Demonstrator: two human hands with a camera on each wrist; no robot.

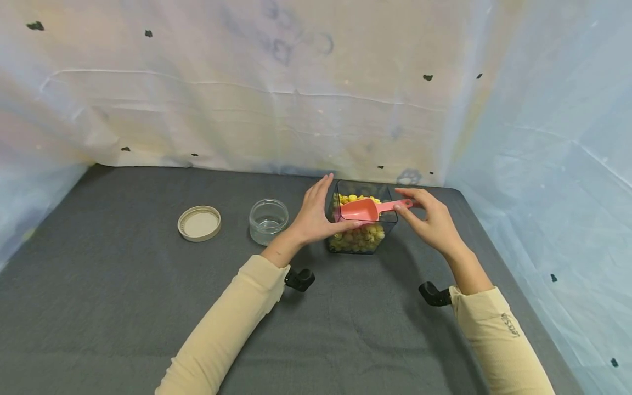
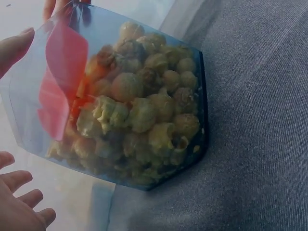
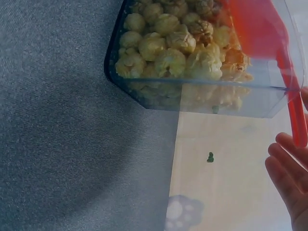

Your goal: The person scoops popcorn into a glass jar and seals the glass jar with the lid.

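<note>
A pink scoop (image 1: pixel 361 209) lies in the top of a clear square container (image 1: pixel 356 249) of popcorn (image 2: pixel 139 101), its handle reaching out over the right rim. By the container's left side is my left hand (image 1: pixel 312 215), fingers extended and thumb along the front. In the left wrist view those fingers are spread apart. My right hand (image 1: pixel 428 220) is at the scoop's handle (image 3: pixel 297 118), thumb right at its near edge and forefinger stretched out beyond it. Straight fingers show below the handle in the right wrist view.
Left of the container, a round glass jar (image 1: pixel 269 219) stands without its lid. Farther left, a pale round lid (image 1: pixel 199 224) lies on the grey cloth-covered table (image 1: pixel 148 307). Draped sheeting (image 1: pixel 276 120) rises behind the table and along both sides.
</note>
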